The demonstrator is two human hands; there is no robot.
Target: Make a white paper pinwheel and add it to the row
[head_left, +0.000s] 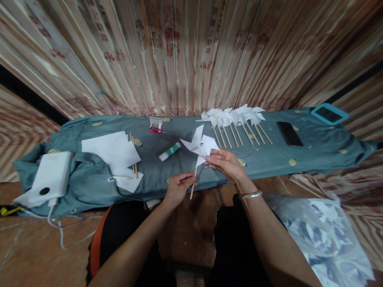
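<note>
A white paper pinwheel [196, 139] with a metal pin at its centre is held up over the front edge of the cloth-covered bench. My left hand [178, 188] is closed, pinching its wooden stick [193, 187] low down. The fingers of my right hand [225, 163] are closed on a paper blade at the right side. Just left of the pinwheel lies a glue stick [170, 152] with a green label. Behind it sits a small open red-and-white box [155, 125] of small metal pieces.
Several finished pinwheels [242, 117] lie in a row at the back. A phone [290, 134] and a blue-framed device [329, 114] are at the right. White paper sheets [108, 147], wooden sticks [134, 168] and a white power bank [54, 174] lie left. A plastic bag [329, 244] stands on the floor.
</note>
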